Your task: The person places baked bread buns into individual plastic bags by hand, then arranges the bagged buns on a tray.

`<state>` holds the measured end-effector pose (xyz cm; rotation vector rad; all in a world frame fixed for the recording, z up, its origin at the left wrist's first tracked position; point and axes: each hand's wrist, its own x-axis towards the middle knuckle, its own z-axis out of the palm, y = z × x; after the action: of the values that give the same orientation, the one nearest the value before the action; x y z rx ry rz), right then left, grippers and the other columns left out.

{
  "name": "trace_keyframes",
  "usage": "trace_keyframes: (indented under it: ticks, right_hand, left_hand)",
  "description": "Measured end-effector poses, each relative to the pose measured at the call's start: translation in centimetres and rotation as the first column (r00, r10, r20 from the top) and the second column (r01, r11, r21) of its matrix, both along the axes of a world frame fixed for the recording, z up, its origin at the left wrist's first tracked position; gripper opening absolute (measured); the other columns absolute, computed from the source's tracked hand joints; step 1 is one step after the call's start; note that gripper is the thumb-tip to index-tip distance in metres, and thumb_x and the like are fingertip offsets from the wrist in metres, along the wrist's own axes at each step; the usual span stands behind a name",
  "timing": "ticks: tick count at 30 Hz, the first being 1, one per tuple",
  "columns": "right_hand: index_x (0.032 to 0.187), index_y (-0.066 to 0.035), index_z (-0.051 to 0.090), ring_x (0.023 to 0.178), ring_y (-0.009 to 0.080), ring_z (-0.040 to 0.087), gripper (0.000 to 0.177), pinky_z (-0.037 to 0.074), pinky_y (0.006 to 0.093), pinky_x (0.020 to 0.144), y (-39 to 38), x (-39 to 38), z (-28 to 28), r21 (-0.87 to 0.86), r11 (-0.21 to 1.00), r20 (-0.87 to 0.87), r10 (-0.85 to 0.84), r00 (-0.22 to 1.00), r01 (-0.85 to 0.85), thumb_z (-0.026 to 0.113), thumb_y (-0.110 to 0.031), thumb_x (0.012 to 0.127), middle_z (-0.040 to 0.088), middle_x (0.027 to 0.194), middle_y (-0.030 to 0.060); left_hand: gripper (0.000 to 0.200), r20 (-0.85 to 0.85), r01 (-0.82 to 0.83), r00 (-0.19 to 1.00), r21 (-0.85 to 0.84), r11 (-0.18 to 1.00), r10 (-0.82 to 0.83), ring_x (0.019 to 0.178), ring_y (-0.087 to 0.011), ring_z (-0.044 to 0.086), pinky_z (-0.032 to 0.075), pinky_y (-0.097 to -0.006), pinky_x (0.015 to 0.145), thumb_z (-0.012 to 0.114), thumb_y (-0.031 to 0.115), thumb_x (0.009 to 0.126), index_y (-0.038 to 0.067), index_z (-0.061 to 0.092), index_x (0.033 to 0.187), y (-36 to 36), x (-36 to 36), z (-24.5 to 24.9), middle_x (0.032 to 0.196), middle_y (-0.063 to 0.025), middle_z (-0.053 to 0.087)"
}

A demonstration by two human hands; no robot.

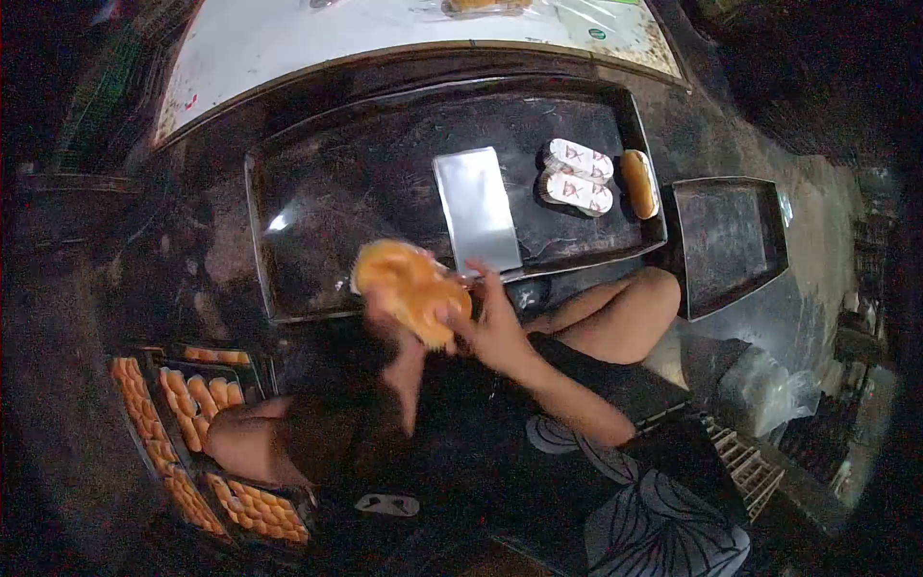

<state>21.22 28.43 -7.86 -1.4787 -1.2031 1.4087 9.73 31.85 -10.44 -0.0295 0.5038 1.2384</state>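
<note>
Golden-brown bread buns, blurred by motion, are held above the near edge of a large black tray. My left hand grips them from the left and below. My right hand is at their right side, with its thumb and fingers around the bread's edge. Just beyond my right hand, a stack of clear plastic bags lies in the tray. Right of the bags are stacked white paper liners with red print, and a single long bun in a liner by the tray's right wall.
A white table with a wrapped item stands beyond the tray. To the right is a smaller black tray, with a clear plastic bag nearer. Trays of several buns lie at the lower left, beside my knee.
</note>
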Motion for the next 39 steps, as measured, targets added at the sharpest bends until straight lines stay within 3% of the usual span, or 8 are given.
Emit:
trace_keyframes:
  ticks: [8, 12, 16, 19, 29, 36, 37, 39]
  right_hand:
    - [0.1, 0.0, 0.054, 0.084, 0.0308, 0.058, 0.024, 0.045, 0.0365, 0.07, 4.1, 1.8, -0.9, 0.114, 0.993, 0.547, -0.028, 0.837, -0.041, 0.054, -0.012, 0.079, 0.058, 0.09, 0.0217]
    - [0.088, -0.002, 0.058, 0.076, 0.0369, 0.055, 0.018, 0.045, 0.0424, 0.068, 16.6, 5.7, 4.5, 0.479, 0.878, 0.599, -0.329, 0.73, 0.002, 0.053, -0.014, 0.076, 0.057, 0.08, 0.0215]
    - [0.119, -0.002, 0.039, 0.105, 0.037, 0.045, 0.049, 0.035, 0.0376, 0.092, 15.8, 4.0, 2.6, 0.734, 0.678, 0.403, -0.38, 0.832, -0.046, 0.057, -0.016, 0.076, 0.046, 0.114, 0.0226]
    - [0.115, -0.003, 0.046, 0.099, 0.0268, 0.052, 0.049, 0.042, 0.0337, 0.083, 5.7, 5.0, -3.6, 0.079, 0.983, 0.202, 0.145, 0.969, -0.163, 0.063, -0.025, 0.075, 0.053, 0.107, 0.02]
    - [0.079, -0.001, 0.05, 0.052, 0.027, 0.051, 0.021, 0.038, 0.0381, 0.049, -1.4, 1.9, -5.6, 0.132, 0.988, 0.49, -0.134, 0.861, 0.078, 0.052, -0.021, 0.083, 0.051, 0.055, 0.0092]
    - [0.122, -0.005, 0.036, 0.078, 0.0239, 0.056, 0.041, 0.045, 0.0351, 0.07, 3.5, 4.0, -2.7, -0.449, 0.846, -0.684, -0.533, 0.497, 0.288, 0.04, -0.029, 0.089, 0.057, 0.092, 0.014]
    - [0.125, -0.005, 0.03, 0.09, 0.0241, 0.054, 0.046, 0.044, 0.0349, 0.079, 4.3, 3.3, -2.3, -0.456, 0.794, -0.865, -0.501, 0.007, 0.402, 0.038, -0.032, 0.089, 0.052, 0.107, 0.0176]
    - [0.125, -0.002, 0.029, 0.105, 0.0237, 0.046, 0.049, 0.037, 0.0336, 0.09, 2.0, 2.5, -3.5, -0.441, 0.886, -0.886, -0.455, 0.091, 0.144, 0.035, -0.034, 0.089, 0.039, 0.124, 0.0172]
  left_hand:
    - [0.05, -0.519, 0.174, 0.823, -0.153, 0.973, -0.229, 0.093, -0.0214, 0.053, 0.041, -0.0328, 0.083, 0.048, 0.039, 0.083, -0.001, 0.044, 0.114, -1.0, 3.5, 0.4, 0.109, -0.0138, 0.052]
    - [0.032, -0.591, 0.798, -0.451, 0.068, 0.599, 0.668, 0.088, -0.0331, 0.056, 0.046, -0.0378, 0.075, 0.05, 0.022, 0.081, 0.006, 0.052, 0.109, -1.3, 5.5, -6.8, 0.106, -0.0164, 0.055]
    - [0.02, -0.937, 0.854, -0.183, -0.001, 0.52, 0.299, 0.075, -0.0328, 0.058, 0.047, -0.0433, 0.06, 0.044, 0.012, 0.077, 0.004, 0.057, 0.089, 0.0, 3.1, -12.2, 0.095, -0.0191, 0.056]
    - [0.016, -0.766, 0.834, -0.517, -0.35, 0.427, 0.381, 0.077, -0.0311, 0.058, 0.047, -0.0417, 0.064, 0.047, 0.014, 0.077, 0.006, 0.059, 0.084, 1.3, -0.3, -9.1, 0.087, -0.0166, 0.058]
    - [0.009, -0.969, 0.869, -0.247, -0.209, 0.448, 0.028, 0.068, -0.0222, 0.057, 0.044, -0.0311, 0.059, 0.061, 0.008, 0.072, 0.004, 0.061, 0.079, 2.5, 1.1, 0.9, 0.074, -0.0101, 0.055]
    - [0.019, -0.983, 0.65, 0.07, 0.175, 0.74, 0.171, 0.07, -0.0154, 0.054, 0.043, -0.0316, 0.062, 0.056, 0.019, 0.08, 0.005, 0.059, 0.093, -1.2, 5.3, 0.4, 0.081, -0.0062, 0.056]
    - [0.022, -0.827, 0.255, 0.553, 0.054, 0.965, -0.1, 0.074, -0.0157, 0.054, 0.043, -0.0314, 0.068, 0.054, 0.018, 0.081, 0.006, 0.056, 0.1, -0.2, 6.2, 0.1, 0.083, -0.0054, 0.056]
    - [0.028, -0.201, 0.15, 0.96, -0.223, 0.963, -0.197, 0.084, -0.0174, 0.054, 0.042, -0.036, 0.085, 0.047, 0.02, 0.085, 0.009, 0.048, 0.11, 1.6, 5.2, -2.0, 0.089, -0.0047, 0.055]
